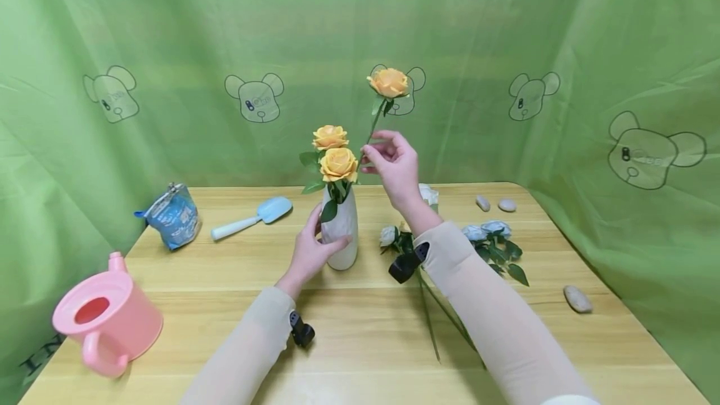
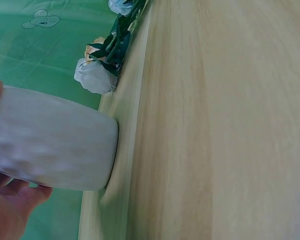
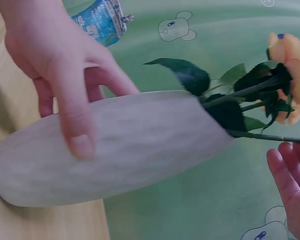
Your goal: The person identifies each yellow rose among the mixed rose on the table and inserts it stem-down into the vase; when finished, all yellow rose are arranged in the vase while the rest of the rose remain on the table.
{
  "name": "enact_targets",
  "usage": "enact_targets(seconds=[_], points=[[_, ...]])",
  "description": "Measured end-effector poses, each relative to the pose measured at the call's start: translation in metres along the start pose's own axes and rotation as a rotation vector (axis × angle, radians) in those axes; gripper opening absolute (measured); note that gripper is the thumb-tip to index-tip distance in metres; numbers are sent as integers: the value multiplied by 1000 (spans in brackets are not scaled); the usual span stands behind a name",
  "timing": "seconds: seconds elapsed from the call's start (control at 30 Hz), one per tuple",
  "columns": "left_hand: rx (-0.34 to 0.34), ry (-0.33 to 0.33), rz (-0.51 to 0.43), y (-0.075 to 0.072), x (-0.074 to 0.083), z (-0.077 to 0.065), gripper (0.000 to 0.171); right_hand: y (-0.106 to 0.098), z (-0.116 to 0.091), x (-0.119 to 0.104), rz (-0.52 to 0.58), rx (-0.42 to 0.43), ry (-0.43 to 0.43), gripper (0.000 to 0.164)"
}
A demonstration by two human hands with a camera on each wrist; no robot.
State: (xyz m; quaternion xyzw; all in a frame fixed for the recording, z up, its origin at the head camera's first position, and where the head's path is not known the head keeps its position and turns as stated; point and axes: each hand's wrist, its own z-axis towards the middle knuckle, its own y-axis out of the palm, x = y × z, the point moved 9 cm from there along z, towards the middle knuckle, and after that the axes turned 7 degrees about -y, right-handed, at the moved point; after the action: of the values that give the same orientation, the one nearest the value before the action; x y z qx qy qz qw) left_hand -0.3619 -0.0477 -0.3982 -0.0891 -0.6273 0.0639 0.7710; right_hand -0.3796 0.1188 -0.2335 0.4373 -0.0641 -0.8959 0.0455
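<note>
A white textured vase [image 1: 344, 239] stands upright on the wooden table, and my left hand [image 1: 311, 250] holds it round the side, thumb across the front. Two yellow-orange roses, a front rose [image 1: 339, 165] and a rear rose [image 1: 329, 137], stand in it with green leaves. My right hand [image 1: 397, 164] pinches the stem of another orange rose [image 1: 389, 83], whose bloom rises above the others and to the right. In the right wrist view that rose's stem [image 3: 262, 136] passes into the vase mouth; its lower end is hidden inside.
White flowers [image 1: 388, 236] and blue flowers [image 1: 488, 230] lie right of the vase, partly behind my right arm. Several grey stones [image 1: 577, 299] lie farther right. On the left are a pink watering can [image 1: 120, 317], a blue bag [image 1: 174, 217] and a light-blue shovel [image 1: 274, 209].
</note>
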Motion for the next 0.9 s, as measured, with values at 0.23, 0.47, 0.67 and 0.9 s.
enact_targets(seconds=[0.23,0.47,0.67,0.9], points=[[1,-10,4,1,0,0,81,-1,-15,20,-80,-79,36,25],[7,-23,25,1,-3,1,79,-17,-35,44,-113,-109,116,19],[7,-38,30,2,-3,0,79,-45,-46,49,-136,-118,126,26],[5,-27,30,1,-1,-2,80,-85,-65,46,-165,-109,194,22]])
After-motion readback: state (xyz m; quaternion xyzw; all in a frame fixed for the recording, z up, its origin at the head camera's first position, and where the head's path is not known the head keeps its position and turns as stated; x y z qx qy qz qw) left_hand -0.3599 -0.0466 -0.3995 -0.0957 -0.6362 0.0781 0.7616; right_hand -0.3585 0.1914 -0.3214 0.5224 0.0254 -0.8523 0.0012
